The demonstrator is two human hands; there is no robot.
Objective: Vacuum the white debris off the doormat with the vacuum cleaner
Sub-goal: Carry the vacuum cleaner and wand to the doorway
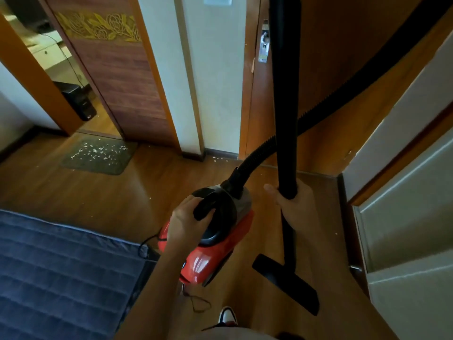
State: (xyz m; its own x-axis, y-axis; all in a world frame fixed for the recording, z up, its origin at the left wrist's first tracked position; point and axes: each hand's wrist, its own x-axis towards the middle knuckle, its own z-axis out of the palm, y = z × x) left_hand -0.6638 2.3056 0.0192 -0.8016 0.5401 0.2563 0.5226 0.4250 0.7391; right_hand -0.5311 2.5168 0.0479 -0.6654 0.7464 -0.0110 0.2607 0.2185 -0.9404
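Observation:
A grey-green doormat (99, 155) lies on the wooden floor at the far left, in front of an open doorway, with white debris (98, 150) scattered over it. My left hand (187, 223) grips the black handle of the red vacuum cleaner (213, 231), which hangs above the floor. My right hand (293, 202) holds the upright black wand (285, 106). The wand's flat floor nozzle (288, 283) sits low near my foot. A ribbed black hose (343, 96) curves from the cleaner's top up to the right.
A blue quilted mattress (61, 273) fills the lower left. A brown patterned door (117, 69) stands open beside the mat, with a white wall strip (215, 82) to its right. White cabinet doors (411, 192) stand at the right. A few white bits (218, 158) lie by the skirting. The power cord (198, 303) trails on the floor.

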